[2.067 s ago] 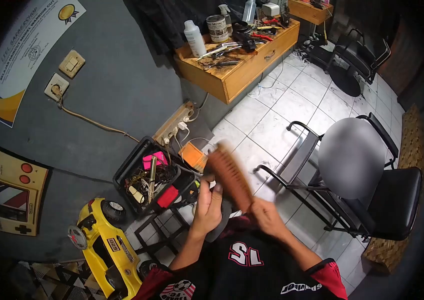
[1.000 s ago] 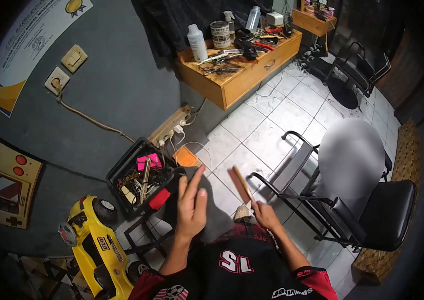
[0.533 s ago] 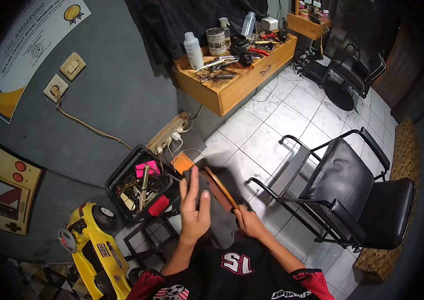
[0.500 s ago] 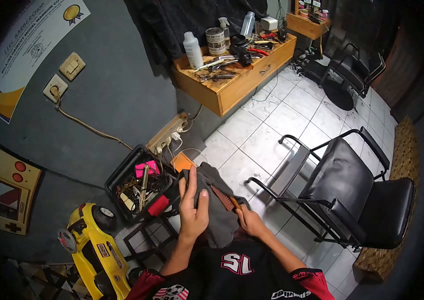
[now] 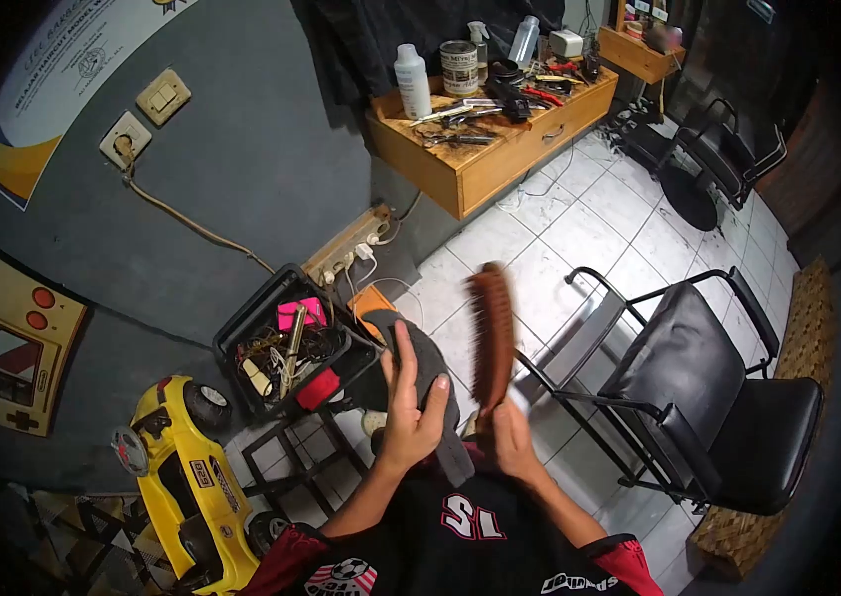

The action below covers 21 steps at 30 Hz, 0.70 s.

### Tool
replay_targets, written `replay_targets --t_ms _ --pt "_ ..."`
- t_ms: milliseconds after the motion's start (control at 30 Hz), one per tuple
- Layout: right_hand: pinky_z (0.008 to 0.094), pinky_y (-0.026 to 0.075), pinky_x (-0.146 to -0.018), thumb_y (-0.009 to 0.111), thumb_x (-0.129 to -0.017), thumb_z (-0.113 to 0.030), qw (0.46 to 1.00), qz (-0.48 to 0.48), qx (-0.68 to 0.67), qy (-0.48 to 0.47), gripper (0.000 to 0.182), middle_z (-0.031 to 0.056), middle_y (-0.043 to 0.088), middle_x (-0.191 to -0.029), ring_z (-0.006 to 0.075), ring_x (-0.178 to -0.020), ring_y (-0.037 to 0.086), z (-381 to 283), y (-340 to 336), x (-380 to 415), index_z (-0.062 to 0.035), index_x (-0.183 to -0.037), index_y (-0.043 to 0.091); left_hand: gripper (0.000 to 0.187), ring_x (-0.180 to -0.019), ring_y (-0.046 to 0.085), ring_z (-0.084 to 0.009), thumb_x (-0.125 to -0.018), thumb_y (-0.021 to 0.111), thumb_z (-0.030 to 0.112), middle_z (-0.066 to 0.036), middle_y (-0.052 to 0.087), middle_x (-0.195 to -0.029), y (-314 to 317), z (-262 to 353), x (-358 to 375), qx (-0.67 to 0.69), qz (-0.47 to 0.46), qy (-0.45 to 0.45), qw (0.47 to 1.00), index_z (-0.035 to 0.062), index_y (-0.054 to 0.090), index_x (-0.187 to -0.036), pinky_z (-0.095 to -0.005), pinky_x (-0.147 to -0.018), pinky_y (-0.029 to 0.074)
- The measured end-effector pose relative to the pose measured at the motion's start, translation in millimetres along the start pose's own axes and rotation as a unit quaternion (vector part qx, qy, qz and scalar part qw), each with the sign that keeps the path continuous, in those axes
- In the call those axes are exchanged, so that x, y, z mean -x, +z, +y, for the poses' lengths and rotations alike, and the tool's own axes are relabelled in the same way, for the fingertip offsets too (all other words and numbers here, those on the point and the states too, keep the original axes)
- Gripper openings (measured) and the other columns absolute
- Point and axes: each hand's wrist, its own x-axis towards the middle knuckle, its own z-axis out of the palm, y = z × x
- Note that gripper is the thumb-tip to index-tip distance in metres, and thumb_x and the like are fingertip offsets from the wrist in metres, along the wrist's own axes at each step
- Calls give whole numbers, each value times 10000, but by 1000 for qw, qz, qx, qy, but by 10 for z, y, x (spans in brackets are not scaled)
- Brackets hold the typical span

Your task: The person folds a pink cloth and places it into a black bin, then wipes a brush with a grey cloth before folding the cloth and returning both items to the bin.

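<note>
In front of my shirt, my left hand (image 5: 415, 422) holds a dark grey cloth (image 5: 425, 354), with the fingers stretched along it and the thumb standing apart. One end of the cloth hangs down past the palm. My right hand (image 5: 514, 445) grips the handle of a brown brush (image 5: 494, 333), which stands nearly upright. Its dark bristles face left, toward the cloth, and a gap shows between the two. Motion smears the brush's upper end slightly.
On the left stand a black crate (image 5: 262, 397) of cords and tools and a yellow toy car (image 5: 192, 487). Bottles and barber tools cover a wooden drawer shelf (image 5: 440, 179) ahead. A black chair (image 5: 674, 348) stands to the right, above a white tiled floor (image 5: 500, 233).
The brush has come off the cloth and swung upright to the right in my right hand. In my left hand the cloth now hangs narrower. The camera view has shifted slightly.
</note>
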Motion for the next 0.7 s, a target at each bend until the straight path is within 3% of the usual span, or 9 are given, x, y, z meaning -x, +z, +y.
replay_targets --t_ms 33,133,167,233,400,533,600,667,700 --pt "299 397 -622 309 -1012 -288 997 -55 57 4 323 62 456 -731 163 -667 450 1 16 -35 -8 -1003 470 685 -1280 277 -413 -894 478 102 -284 195 -1457 1 39 -25 -35 -1 7 999 -96 96 -1427 -441 -1094 164" --pt "374 432 -607 356 -1002 -273 986 -109 123 18 298 163 506 -688 274 -626 523 414 12 -88 10 -1012 447 663 -1309 236 -420 -903 453 96 -278 188 -1469 -30 59 -121 -30 26 27 999 -77 98 -1436 -440 -1106 102" --pt "430 435 -596 373 -995 -279 963 -112 241 46 301 204 538 -676 341 -627 550 725 -79 -85 14 -996 444 670 -1293 282 -308 -891 470 70 -231 253 -1441 -51 41 -122 -27 48 25 998 -66 116 -1442 -376 -1091 162" --pt "553 411 -609 396 -979 -265 924 -82 359 99 298 298 566 -671 499 -682 553 920 -199 -20 24 -966 468 681 -1312 259 -300 -881 470 56 -227 260 -1430 -39 39 -111 -8 52 2 999 -63 107 -1445 -370 -1101 139" --pt "481 433 -559 380 -987 -305 874 -85 456 145 381 261 582 -671 411 -612 587 1060 -555 -8 36 -873 507 700 -1337 227 -312 -876 478 59 -241 252 -1426 -5 23 -105 2 64 32 997 -59 91 -1447 -378 -1110 115" --pt "375 464 -678 355 -996 -331 956 -24 192 221 403 192 585 -753 279 -708 592 195 -338 -11 41 -994 510 681 -1350 203 -333 -906 460 106 -266 187 -1457 67 -159 -91 6 36 -30 999 -59 80 -1447 -391 -1111 116" --pt "343 437 -761 344 -1001 -313 995 4 21 99 391 209 555 -860 231 -828 565 -118 -168 48 38 -1068 504 647 -1352 196 -346 -929 426 119 -282 173 -1459 145 -167 -84 -37 61 -63 995 -57 81 -1447 -406 -1112 108" --pt "337 410 -823 337 -1003 -273 992 -84 -8 91 368 221 526 -926 230 -900 532 -57 -125 155 34 -1131 494 588 -1293 238 -438 -944 380 111 -321 199 -1425 189 -163 -137 -58 69 -9 996 -60 113 -1439 -448 -1095 134" --pt "381 411 -816 345 -996 -237 986 -130 76 72 321 253 534 -954 314 -899 537 -91 -76 129 27 -1113 484 587 -1303 232 -431 -940 381 106 -310 206 -1433 184 -199 -149 -85 71 26 994 -62 119 -1438 -444 -1097 129"
